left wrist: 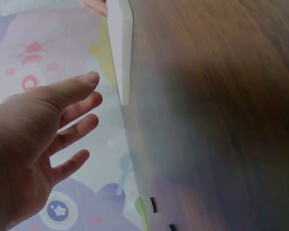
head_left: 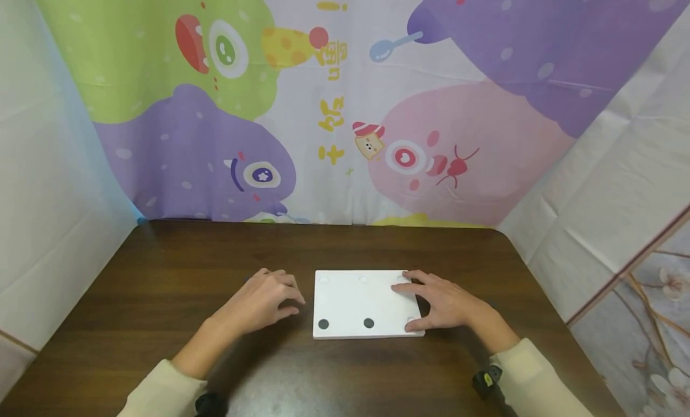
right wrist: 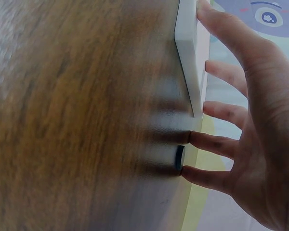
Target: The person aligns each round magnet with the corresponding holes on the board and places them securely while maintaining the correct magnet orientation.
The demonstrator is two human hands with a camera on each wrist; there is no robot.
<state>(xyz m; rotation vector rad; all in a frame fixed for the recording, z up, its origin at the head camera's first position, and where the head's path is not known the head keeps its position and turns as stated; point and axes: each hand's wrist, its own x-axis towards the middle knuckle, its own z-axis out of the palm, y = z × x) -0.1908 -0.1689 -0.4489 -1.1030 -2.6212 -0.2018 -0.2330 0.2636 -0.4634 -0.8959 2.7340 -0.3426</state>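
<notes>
Lower center: right hand (head_left: 446, 301), fingers spread, is touching white board (head_left: 350, 300) bearing two black discs (head_left: 369, 323); left hand (head_left: 264, 300) (relaxed, fingers loosely bent) is hovering just left.

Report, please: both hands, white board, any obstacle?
Left hand loose, off white board. Right hand touching its right side. Two black discs on it. Dark piece on table by right hand, maybe obstacle.
</notes>
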